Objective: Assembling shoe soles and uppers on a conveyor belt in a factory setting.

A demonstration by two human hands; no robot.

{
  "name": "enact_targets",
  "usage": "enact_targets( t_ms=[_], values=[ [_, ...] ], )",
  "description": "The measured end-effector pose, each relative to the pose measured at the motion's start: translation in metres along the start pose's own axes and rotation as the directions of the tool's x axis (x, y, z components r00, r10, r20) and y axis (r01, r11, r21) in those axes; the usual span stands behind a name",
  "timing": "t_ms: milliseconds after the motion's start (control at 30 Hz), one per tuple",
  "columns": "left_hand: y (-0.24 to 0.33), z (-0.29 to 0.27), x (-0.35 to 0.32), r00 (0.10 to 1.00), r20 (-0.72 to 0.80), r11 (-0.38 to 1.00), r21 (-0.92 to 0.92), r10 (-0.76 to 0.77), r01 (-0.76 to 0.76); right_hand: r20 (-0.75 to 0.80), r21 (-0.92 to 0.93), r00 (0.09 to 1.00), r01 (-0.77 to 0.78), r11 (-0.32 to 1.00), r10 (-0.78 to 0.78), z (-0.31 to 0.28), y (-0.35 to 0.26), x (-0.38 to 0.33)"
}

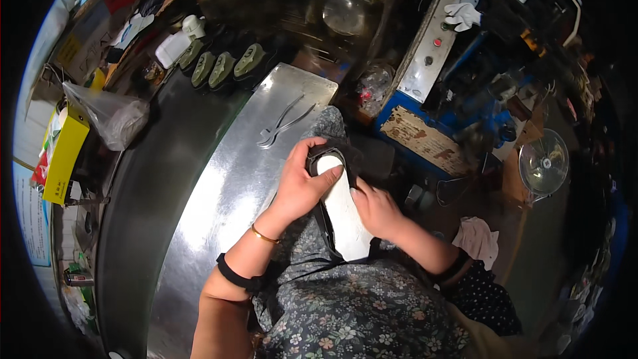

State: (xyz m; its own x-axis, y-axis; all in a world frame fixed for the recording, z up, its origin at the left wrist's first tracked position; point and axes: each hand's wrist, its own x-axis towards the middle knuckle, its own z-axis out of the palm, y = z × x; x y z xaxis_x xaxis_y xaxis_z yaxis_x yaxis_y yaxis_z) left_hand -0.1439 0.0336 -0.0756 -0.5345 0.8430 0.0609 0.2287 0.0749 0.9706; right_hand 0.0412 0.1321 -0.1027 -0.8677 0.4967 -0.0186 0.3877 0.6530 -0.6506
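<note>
On the person's lap, both hands gripped a shoe (342,209) sole-up: left hand (300,186) fingers wrapped over the toe, right hand (377,209) pressing its edge; the upper looked only partly pulled over, pincers (284,123) idle on the table (219,213).

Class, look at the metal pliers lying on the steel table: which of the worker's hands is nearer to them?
Left. The left hand grips the shoe just below the pliers; the right hand is beyond the shoe, farther off.

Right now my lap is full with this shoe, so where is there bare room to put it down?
The metal table is bare between the pliers and the left hand. The far end, by the row of green shoe forms and plastic bag, is crowded.
</note>
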Motion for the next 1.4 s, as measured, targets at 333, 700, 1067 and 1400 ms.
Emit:
enact_targets(
  t_ms=[333,700,1067,1400],
  values=[
    [-0.006,0.012,-0.041,0.982,-0.008,0.508,-0.857,-0.187,0.09,-0.017,0.672,0.999,0.042,0.74,-0.042,0.018,-0.013,-0.023],
    [-0.014,-0.02,-0.098,0.954,0.141,0.811,0.502,0.266,-0.3,-0.169,0.724,0.985,0.101,0.682,0.033,0.061,-0.039,-0.036],
    [-0.03,0.011,-0.089,0.971,-0.225,0.966,-0.259,-0.086,0.026,-0.202,0.425,0.963,0.25,0.87,-0.178,0.049,-0.027,-0.054],
    [0.021,0.002,-0.021,0.997,0.054,0.993,-0.1,-0.057,0.063,0.03,0.936,0.994,0.007,0.351,-0.102,-0.011,-0.026,0.043]
  ],
)
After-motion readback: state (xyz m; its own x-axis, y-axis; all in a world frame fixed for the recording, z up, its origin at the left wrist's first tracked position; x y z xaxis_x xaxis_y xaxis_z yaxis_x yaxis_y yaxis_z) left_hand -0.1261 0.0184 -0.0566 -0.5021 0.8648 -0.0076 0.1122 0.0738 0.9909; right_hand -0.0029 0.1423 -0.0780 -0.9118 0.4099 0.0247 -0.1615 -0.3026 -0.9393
